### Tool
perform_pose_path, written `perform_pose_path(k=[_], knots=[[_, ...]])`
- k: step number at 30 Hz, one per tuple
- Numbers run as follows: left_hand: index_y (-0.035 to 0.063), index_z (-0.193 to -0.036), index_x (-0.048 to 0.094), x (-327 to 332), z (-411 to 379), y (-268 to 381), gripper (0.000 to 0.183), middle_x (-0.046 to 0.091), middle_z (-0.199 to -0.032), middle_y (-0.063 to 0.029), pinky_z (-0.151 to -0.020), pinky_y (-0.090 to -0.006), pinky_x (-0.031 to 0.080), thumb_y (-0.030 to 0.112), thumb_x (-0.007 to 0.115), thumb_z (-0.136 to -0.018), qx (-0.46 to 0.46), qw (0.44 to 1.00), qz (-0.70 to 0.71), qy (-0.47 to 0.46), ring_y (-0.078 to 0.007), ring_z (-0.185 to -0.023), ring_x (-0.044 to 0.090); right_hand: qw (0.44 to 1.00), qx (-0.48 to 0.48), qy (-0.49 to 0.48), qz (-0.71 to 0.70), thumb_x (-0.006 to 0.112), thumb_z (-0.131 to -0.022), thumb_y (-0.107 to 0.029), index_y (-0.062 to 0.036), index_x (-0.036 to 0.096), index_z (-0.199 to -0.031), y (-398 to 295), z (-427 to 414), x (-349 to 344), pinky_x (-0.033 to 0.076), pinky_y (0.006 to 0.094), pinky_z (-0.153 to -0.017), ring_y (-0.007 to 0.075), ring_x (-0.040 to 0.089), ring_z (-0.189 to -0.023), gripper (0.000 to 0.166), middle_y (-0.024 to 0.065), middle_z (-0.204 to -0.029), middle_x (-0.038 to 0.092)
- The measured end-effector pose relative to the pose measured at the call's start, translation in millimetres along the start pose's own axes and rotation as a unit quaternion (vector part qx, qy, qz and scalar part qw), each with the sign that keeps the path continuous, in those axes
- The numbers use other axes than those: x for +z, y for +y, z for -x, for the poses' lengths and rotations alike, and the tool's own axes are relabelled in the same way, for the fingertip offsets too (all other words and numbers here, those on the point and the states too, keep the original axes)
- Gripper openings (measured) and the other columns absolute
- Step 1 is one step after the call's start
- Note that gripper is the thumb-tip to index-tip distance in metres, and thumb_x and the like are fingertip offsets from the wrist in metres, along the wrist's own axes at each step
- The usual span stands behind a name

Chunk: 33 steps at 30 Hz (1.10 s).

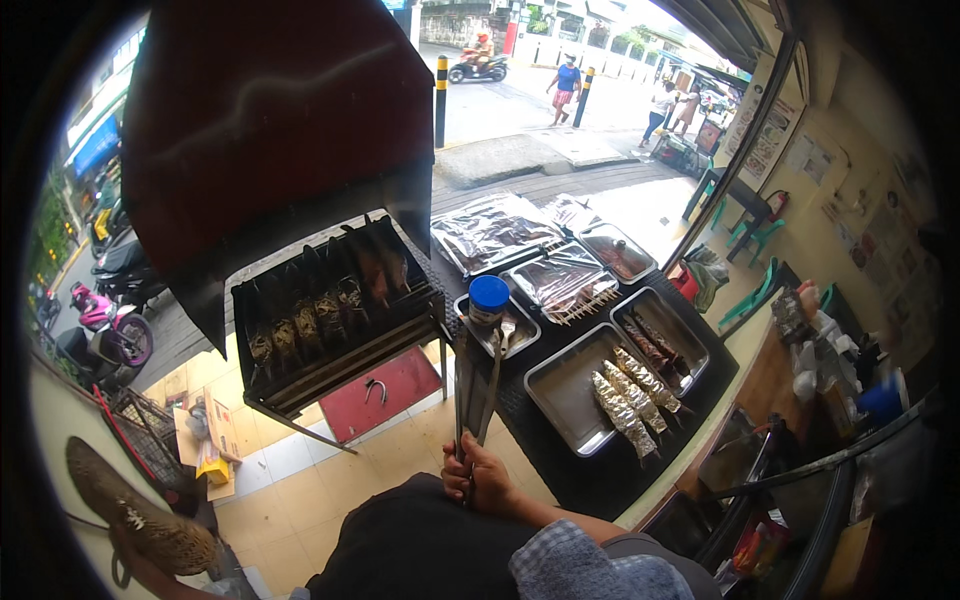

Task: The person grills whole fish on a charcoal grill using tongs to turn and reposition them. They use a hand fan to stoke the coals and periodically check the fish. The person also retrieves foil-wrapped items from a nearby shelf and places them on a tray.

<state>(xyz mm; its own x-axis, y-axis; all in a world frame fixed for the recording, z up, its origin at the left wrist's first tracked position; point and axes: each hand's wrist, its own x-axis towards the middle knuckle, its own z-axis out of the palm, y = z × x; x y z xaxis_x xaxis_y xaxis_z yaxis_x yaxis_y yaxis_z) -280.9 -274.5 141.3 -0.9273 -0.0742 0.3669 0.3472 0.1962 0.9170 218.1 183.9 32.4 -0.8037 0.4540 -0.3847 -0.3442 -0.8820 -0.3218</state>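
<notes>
My right hand (480, 472) grips a pair of long metal tongs (471, 397), their arms pointing away from me. Low at the left, my left hand (139, 551) is dim and partly hidden, holding a brown woven hand fan (150, 517). Ahead stands a charcoal grill (345, 375) under a dark red metal hood (285, 97). Several dark pieces of food, some foil-wrapped (307, 322), lie in a row on it. Right of the tongs, three foil-wrapped fish (630, 405) rest in a metal tray (562, 382).
Another tray (697, 360) holds dark fish (656, 345). A blue-lidded jar (487, 298) and a basting brush (508, 334) sit in a small tray (525, 311). Plastic covers a tray of skewers (559, 277). Left are a cardboard box (221, 431) and parked motorcycles (112, 322); people (565, 86) are on the street.
</notes>
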Motion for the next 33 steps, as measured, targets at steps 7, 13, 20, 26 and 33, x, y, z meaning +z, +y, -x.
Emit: perform_pose_path(k=[7,13,20,26,33], knots=[[-0.001,-0.127,0.069,19.5,27.5,21.4,0.043,0.071,-0.115,-0.0086,-0.095,-0.0362,0.05,0.035,0.066,-0.105,0.003,0.984,0.175,-0.024,-0.0217,-0.104,0.064,0.998,-0.01,-0.009,0.057,0.046,-0.112,-0.05,-0.0097,0.054,-0.114,-27.2,-2.7,15.1,0.039,0.0301,-0.049,0.0103,0.04,-0.052,0.041,-0.0024,-0.071,0.045],[-0.0025,-0.126,0.069,19.6,1.8,4.2,0.043,0.071,-0.114,-0.0079,-0.095,-0.0359,0.05,0.034,0.067,-0.104,-0.01,0.977,0.21,-0.041,-0.0209,-0.104,0.064,0.974,-0.033,0.018,0.221,0.047,-0.112,-0.047,-0.0085,0.056,-0.117,-49.8,-0.3,4.0,0.04,0.0292,-0.051,0.0093,0.04,-0.055,0.04,-0.0017,-0.074,0.047],[-0.0025,-0.121,0.069,4.7,-21.8,-19.8,0.043,0.068,-0.112,-0.0063,-0.092,-0.0405,0.05,0.036,0.068,-0.102,0.0,0.996,-0.084,0.013,-0.0214,-0.102,0.063,0.967,-0.02,0.077,0.244,0.058,-0.109,-0.042,-0.0089,0.057,-0.11,-41.0,5.2,-12.2,0.04,0.0285,-0.047,0.0069,0.041,-0.051,0.033,-0.0055,-0.069,0.045],[-0.0026,-0.122,0.069,5.7,24.4,3.0,0.042,0.068,-0.111,-0.0063,-0.092,-0.0403,0.05,0.034,0.069,-0.101,0.001,0.99,0.141,-0.005,-0.0215,-0.101,0.063,0.965,-0.011,0.081,0.248,0.06,-0.108,-0.04,-0.0101,0.057,-0.11,-30.7,4.3,-19.5,0.04,0.0279,-0.047,0.007,0.042,-0.051,0.031,-0.0055,-0.068,0.046],[-0.0027,-0.122,0.069,3.6,-18.0,-21.5,0.041,0.069,-0.11,-0.0063,-0.092,-0.04,0.05,0.032,0.07,-0.1,-0.018,0.994,0.11,-0.018,-0.0217,-0.1,0.063,0.963,0.018,0.082,0.257,0.058,-0.109,-0.037,-0.007,0.056,-0.118,-28.0,0.8,-27.2,0.042,0.0303,-0.05,0.0095,0.046,-0.055,0.031,-0.0032,-0.072,0.047]])
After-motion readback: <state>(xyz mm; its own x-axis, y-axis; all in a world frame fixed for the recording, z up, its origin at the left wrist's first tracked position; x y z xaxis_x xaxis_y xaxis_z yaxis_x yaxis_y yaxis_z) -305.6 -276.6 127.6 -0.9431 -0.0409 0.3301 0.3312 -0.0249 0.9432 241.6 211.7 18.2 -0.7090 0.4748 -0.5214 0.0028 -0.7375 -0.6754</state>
